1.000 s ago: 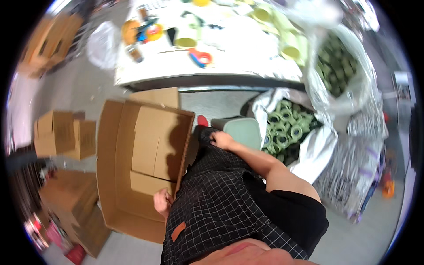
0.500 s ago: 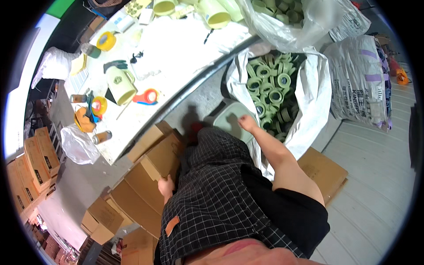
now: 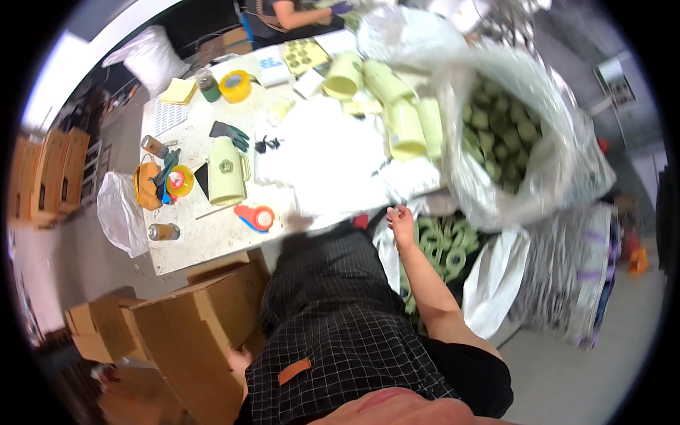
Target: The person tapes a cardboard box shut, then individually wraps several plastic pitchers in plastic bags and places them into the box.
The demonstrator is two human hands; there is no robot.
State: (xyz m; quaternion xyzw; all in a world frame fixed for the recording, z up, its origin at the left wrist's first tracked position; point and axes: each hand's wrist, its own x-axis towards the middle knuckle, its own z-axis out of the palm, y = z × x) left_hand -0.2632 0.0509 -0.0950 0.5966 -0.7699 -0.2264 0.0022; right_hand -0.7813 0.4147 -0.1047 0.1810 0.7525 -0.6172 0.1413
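Head view: green rings are seen beside the right hand, its fingers parted, while whether the cardboard box by the left hand is gripped cannot be told; a step between grasps is suggested, closure being needed for any pickup.

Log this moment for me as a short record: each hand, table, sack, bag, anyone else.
Left hand: low beside the cardboard box; contact unclear
Right hand: fingers loosely curled, nothing visible in it, over the white sack
Sack contents: green ring-shaped parts
Clear plastic bag: holds darker green pieces
Table: pale green pitcher, yellow tape roll
Other person: across the table, purple glove
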